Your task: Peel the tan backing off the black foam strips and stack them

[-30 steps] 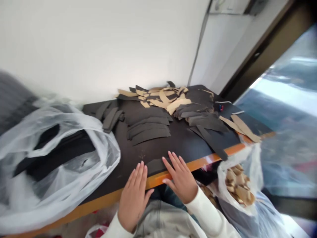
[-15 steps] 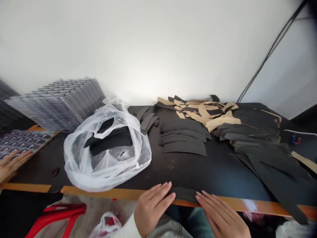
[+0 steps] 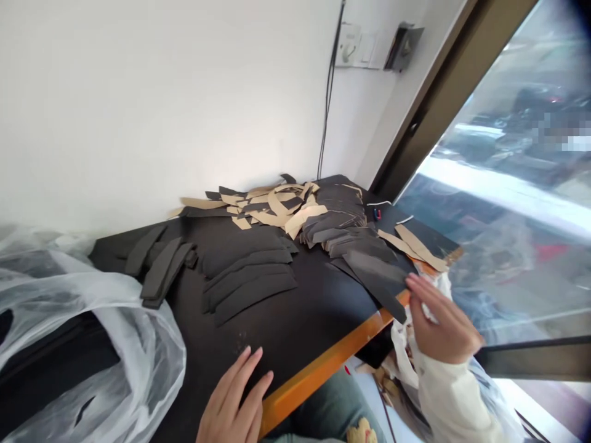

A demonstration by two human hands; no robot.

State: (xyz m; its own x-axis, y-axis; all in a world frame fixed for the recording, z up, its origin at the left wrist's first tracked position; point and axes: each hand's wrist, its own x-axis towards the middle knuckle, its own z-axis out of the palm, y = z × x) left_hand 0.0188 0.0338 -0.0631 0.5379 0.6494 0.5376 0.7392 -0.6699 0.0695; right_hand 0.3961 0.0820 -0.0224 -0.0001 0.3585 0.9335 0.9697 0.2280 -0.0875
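Observation:
My right hand (image 3: 441,323) is closed in a pinch on the end of a thin black strip (image 3: 376,267) at the table's right side. That strip lies over a fanned pile of similar black strips (image 3: 341,212), and another strip (image 3: 392,301) sticks out past the table edge below it. My left hand (image 3: 235,400) rests on the dark table top near the front edge, fingers spread and holding nothing. Beyond it is an overlapping stack of wide, slightly curved black pieces (image 3: 252,277). Smaller black pieces (image 3: 161,271) lie left of that stack.
A white plastic bag (image 3: 157,344) with black pieces inside stands at the left. Tan and black offcuts (image 3: 272,206) are heaped by the wall. Tan strips (image 3: 418,246) lie at the right corner, near a window (image 3: 508,203). The table's orange edge (image 3: 323,375) runs diagonally.
The view has turned right. My right hand has left the black piece at the front edge and now grips a strip at the right pile. My left hand is now flat on the table.

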